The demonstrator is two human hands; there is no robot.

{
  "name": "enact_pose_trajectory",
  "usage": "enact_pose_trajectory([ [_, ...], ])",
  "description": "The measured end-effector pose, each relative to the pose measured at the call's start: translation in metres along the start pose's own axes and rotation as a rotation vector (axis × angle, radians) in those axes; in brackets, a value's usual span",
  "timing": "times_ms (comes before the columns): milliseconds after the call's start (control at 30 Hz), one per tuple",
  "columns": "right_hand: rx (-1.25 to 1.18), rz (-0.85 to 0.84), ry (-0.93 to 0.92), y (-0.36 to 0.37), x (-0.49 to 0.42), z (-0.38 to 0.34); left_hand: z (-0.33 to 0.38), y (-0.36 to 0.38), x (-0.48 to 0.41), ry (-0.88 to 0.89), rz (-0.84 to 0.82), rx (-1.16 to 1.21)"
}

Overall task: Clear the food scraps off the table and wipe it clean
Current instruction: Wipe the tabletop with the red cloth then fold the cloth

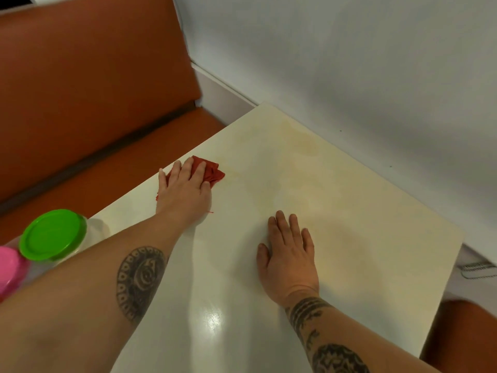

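Cloth (pixel 213 173) lies under my flat, pressing left hand (pixel 185 191); the yellowish stain (pixel 304 142) sits to its upper right; my right hand (pixel 289 254) rests flat on the surface (pixel 376 211).

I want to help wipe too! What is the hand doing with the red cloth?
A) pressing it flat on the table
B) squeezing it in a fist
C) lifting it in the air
A: the left hand presses the red cloth onto the table with straight fingers.

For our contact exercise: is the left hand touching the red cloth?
Touching: the head view shows the left hand pressed flat on the red cloth.
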State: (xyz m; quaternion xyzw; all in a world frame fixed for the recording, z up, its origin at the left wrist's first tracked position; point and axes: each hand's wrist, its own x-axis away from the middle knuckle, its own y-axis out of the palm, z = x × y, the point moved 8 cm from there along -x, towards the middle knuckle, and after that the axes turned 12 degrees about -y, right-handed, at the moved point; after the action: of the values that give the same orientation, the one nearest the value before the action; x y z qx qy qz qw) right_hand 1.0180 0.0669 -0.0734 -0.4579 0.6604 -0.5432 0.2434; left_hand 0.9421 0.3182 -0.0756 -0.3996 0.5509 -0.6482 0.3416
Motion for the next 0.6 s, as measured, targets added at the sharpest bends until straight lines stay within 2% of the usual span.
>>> enact_pose_trajectory([
  [200, 0.002, -0.015, -0.010, 0.002, -0.001, 0.000, 0.003, 0.003, -0.027, -0.187, 0.012, -0.004],
  [400, -0.053, 0.031, -0.015, 0.005, -0.003, 0.001, 0.013, -0.001, -0.033, -0.152, 0.046, 0.002],
  [600, 0.047, 0.102, 0.020, 0.007, -0.004, 0.003, 0.033, -0.007, -0.040, -0.068, 0.023, 0.032],
])
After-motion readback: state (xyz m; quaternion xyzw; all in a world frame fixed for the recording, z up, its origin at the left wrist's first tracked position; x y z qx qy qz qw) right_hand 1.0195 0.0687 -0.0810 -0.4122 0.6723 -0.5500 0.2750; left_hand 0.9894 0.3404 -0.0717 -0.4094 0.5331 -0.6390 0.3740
